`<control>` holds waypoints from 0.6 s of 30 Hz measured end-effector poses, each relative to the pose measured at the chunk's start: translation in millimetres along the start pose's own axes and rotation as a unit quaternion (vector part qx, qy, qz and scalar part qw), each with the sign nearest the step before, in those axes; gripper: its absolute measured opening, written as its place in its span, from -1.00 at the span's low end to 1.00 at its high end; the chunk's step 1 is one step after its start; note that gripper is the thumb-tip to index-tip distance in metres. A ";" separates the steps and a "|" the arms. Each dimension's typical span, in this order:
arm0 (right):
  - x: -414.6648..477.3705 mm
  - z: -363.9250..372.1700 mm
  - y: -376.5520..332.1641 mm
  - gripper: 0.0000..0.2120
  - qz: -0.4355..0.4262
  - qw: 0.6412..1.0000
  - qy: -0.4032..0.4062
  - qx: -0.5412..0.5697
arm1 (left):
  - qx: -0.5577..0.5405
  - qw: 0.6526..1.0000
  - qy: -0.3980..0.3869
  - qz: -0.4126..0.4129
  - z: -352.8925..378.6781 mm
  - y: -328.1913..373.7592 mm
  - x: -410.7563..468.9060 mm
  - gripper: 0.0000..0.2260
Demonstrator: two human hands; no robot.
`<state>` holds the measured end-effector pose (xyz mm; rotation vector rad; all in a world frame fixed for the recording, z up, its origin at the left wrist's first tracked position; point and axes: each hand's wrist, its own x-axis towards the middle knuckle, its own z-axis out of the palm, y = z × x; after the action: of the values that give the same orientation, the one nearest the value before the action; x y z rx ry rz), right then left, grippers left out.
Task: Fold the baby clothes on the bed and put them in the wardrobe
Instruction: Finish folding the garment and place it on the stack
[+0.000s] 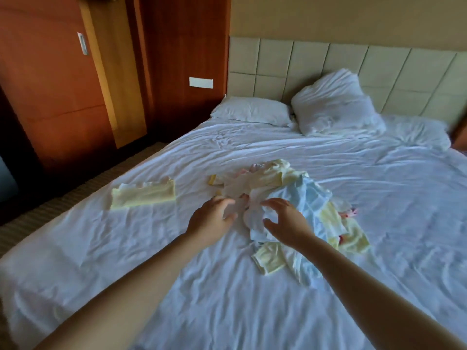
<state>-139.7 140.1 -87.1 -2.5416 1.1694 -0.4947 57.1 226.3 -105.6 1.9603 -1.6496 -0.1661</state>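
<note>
Baby clothes (309, 198): one loose heap, mid-bed (252, 311), on a creased white sheet. Pale blue, pale yellow and white pieces overlap, so single garments cannot be counted. Pink trim shows at the far edge and the right edge, too small to identify. A small yellow piece (269, 258) lies at the near edge of the heap, partly under blue cloth.

Folded yellow garment (142, 195): lies flat on the sheet, well apart from the heap, to its left.

Left grip (212, 218): wide, fingers loosely curved, at the heap's near-left edge over a white piece. The fingertips are blurred, and contact with the cloth cannot be made out.

Right grip (285, 221): wide, thumb and fingers spread in an arc above white and blue cloth, nothing clasped. It hides part of the heap.

Wardrobe (50, 84): reddish wood doors left of the bed, metal handle (82, 44). The top and left side are cut off.

Flat pillow (252, 109) and puffed pillow (336, 102): both at the padded headboard (379, 66), the puffed one propped up against it.

Wall plate (201, 82): white, details unreadable.
</note>
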 end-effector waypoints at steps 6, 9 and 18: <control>-2.9 -20.2 75.1 -0.51 0.103 0.995 -0.003 -0.015 | -0.018 0.998 -0.053 0.035 50.8 49.6 53.8 -0.61; 19.2 -16.9 105.0 -0.46 0.155 0.988 0.019 0.016 | -0.023 0.997 -0.067 0.024 79.3 58.1 81.6 -0.55; 65.9 18.4 144.0 -0.70 0.229 0.961 0.109 0.107 | -0.007 0.996 -0.072 0.058 140.2 38.5 100.8 -0.41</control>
<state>-188.0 1.8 -149.9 -1.9841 1.6244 -0.7442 -14.6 81.3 -177.2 1.8743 -1.8443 -0.2792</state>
